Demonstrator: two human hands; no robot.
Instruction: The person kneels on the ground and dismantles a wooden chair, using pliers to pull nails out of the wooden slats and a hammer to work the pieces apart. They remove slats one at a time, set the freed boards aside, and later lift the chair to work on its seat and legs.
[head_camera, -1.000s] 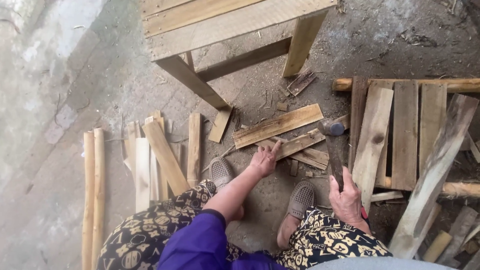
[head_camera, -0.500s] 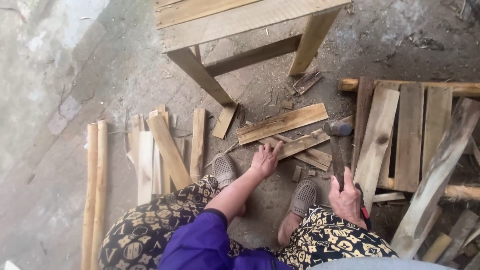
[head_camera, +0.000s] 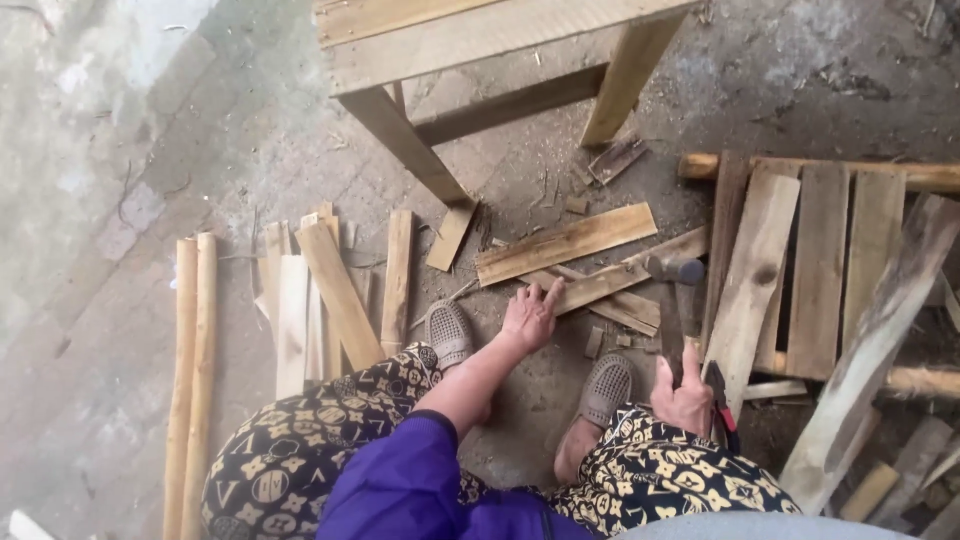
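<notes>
The wooden bench (head_camera: 480, 40) at twelve o'clock runs off the top edge, so only two legs and a rail show. The hammer (head_camera: 672, 300) handle vanishes under the right hand (head_camera: 685, 395). At three o'clock, the pallet slats (head_camera: 830, 260) are cut by the frame. The left hand (head_camera: 528, 315) covers whatever lies beneath its palm.

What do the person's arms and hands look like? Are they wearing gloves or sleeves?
No gloves: the left hand and right hand are both bare, with no rings or watch that can be seen. The left arm wears a loose purple sleeve pushed up above the elbow, so the forearm is bare. The right arm is mostly hidden behind the knee, so its sleeve cannot be seen.
</notes>
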